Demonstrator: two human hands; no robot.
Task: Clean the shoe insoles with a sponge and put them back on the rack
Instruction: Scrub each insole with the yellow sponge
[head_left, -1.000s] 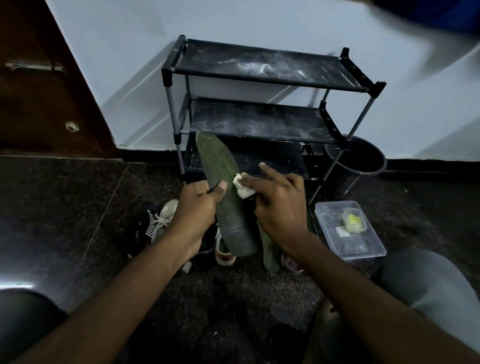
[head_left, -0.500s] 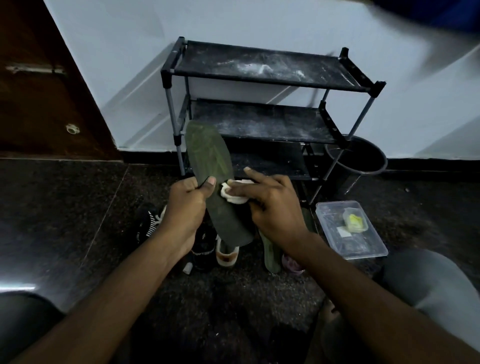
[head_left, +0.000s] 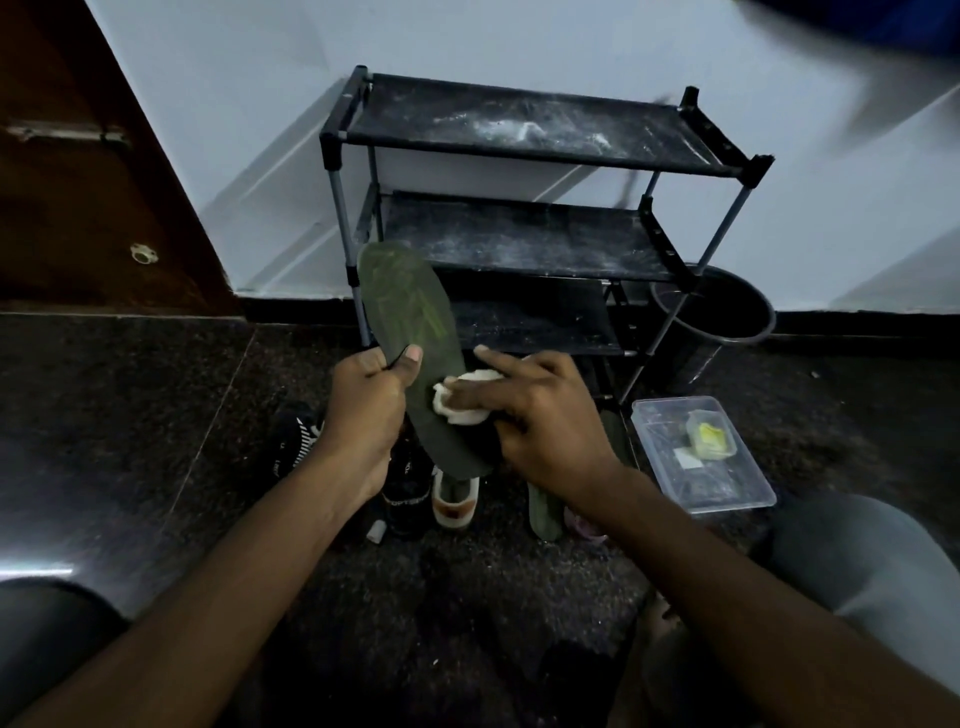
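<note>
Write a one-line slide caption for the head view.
Left hand grips a dark green insole while the right hand rubs a white sponge on it before the shoe rack.

Single head cam, looks fwd and down, hands near, rack (head_left: 524, 244) beyond

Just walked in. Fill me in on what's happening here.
A person is cleaning a dark green insole. The left hand holds it up by one edge, and the right hand presses a white sponge against its face. A second insole and shoes lie on the floor below. The black rack behind holds nothing yet.
</note>
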